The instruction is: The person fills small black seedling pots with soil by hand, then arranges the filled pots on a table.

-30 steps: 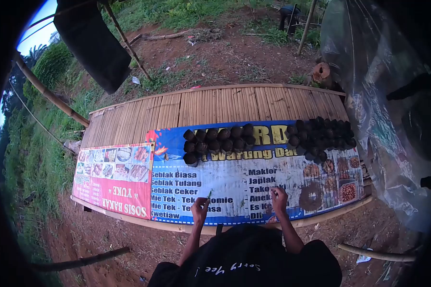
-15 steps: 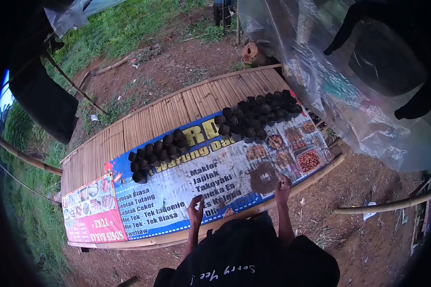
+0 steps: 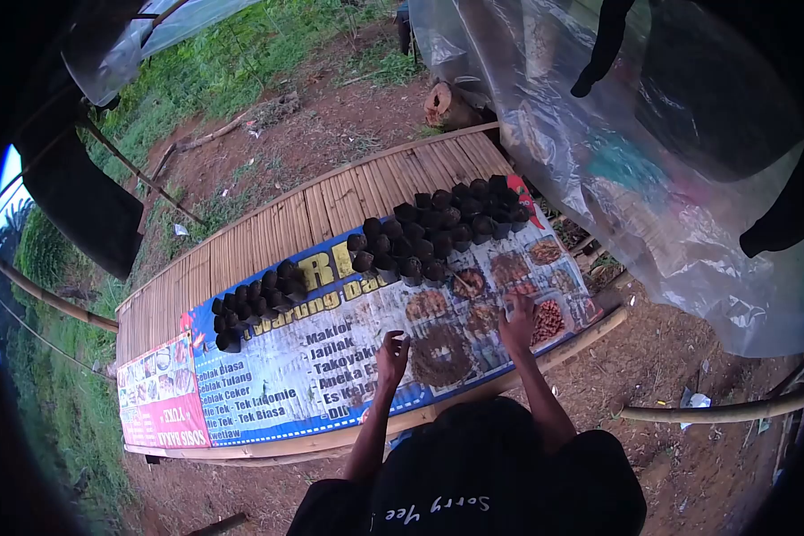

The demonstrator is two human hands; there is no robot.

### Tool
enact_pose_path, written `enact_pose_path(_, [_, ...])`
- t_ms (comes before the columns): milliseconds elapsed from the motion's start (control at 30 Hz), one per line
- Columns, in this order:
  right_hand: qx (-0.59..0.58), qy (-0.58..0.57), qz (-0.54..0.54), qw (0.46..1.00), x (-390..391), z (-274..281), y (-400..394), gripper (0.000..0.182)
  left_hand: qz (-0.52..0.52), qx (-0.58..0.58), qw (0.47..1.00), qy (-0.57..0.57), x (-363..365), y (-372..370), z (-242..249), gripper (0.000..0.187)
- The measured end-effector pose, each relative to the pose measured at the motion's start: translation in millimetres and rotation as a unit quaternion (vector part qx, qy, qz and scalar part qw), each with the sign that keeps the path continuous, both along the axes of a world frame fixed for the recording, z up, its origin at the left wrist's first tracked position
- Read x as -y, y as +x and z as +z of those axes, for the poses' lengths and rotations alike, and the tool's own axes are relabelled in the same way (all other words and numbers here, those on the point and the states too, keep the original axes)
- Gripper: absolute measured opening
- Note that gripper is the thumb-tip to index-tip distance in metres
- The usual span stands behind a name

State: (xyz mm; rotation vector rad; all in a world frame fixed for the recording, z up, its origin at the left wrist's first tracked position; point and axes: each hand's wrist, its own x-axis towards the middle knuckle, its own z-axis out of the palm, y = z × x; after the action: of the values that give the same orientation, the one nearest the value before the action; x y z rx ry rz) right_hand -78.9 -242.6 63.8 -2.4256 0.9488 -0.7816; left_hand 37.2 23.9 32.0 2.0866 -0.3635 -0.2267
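Observation:
My left hand (image 3: 391, 359) is just left of a ring-shaped heap of dark soil (image 3: 442, 355) on the printed banner (image 3: 330, 366). Its fingers are curved and apart, with nothing visible in them. Beyond the heap on the right, my right hand (image 3: 516, 329) reaches over the banner, fingers spread, beside a clear container of reddish seeds or nuts (image 3: 548, 322). Small black plant bags (image 3: 411, 246) stand in a large cluster past both hands. A smaller cluster of black bags (image 3: 257, 299) stands farther left.
The banner covers much of a bamboo-slat table (image 3: 330, 205) with a bamboo front rail (image 3: 473, 390). Clear plastic sheeting (image 3: 634, 196) hangs at the right. A bamboo pole (image 3: 715, 411) juts in at the lower right. A cut log (image 3: 447, 105) lies behind the table.
My right hand has moved forward from beside the soil heap to the seed container. My left hand has come closer to the heap. The camera view has shifted to the right.

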Motion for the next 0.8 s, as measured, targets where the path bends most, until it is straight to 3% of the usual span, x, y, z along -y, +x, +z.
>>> enact_pose_path(100, [-0.012,0.043,0.085,0.995,5.1,-0.6,41.5,0.034,-0.018,-0.030,0.999,0.015,40.6,26.7,-11.1,0.036])
enact_pose_path(167, [-0.095,0.072,0.205,0.972,5.8,6.0,68.2,0.035,-0.029,-0.019,0.997,0.071,62.5,43.3,-6.4,0.040])
enact_pose_path(267, [-0.026,0.108,0.291,0.950,20.0,-21.8,113.5,0.033,-0.003,-0.046,0.993,0.111,92.9,68.8,-3.5,0.042])
enact_pose_path(433, [-0.075,0.155,0.280,0.945,20.4,-21.6,161.1,0.037,0.028,-0.046,0.993,0.105,120.8,90.1,8.3,0.048])
enact_pose_path(500, [-0.169,0.156,0.246,0.942,18.0,-21.5,170.2,0.043,0.031,-0.055,0.988,0.143,126.7,93.5,9.9,0.049])
enact_pose_path(800, [-0.146,0.108,0.242,0.953,5.3,-39.4,183.2,0.035,0.062,-0.007,0.986,0.155,133.4,96.7,8.5,0.039])
